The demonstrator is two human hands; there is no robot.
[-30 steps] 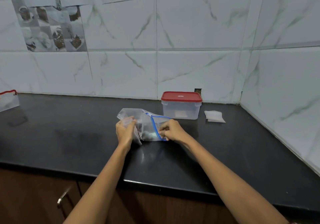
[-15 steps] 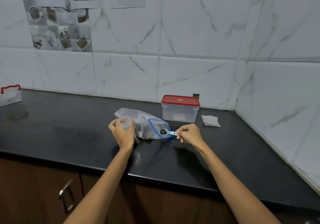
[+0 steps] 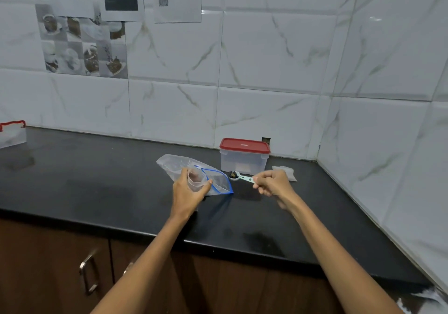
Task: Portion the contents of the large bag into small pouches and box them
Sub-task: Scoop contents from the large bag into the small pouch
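Note:
A large clear bag [image 3: 218, 178] with a blue zip edge lies on the black counter [image 3: 97, 187]. My left hand [image 3: 189, 192] holds a small clear pouch [image 3: 195, 180] open just in front of the bag. My right hand [image 3: 272, 182] grips the handle of a pale green measuring spoon [image 3: 242, 176]. The spoon's bowl holds a dark scoop and hovers outside the bag's mouth, to its right. A clear box with a red lid [image 3: 244, 158] stands shut behind the spoon.
A small stack of clear pouches [image 3: 287, 171] lies to the right of the box, near the wall corner. A clear container with a red handle [image 3: 12, 134] sits at the far left. Tiled walls close the back and right sides.
My right hand drew the loaded spoon out of the bag and moved it right. My left hand lifted the small pouch a little and holds it open.

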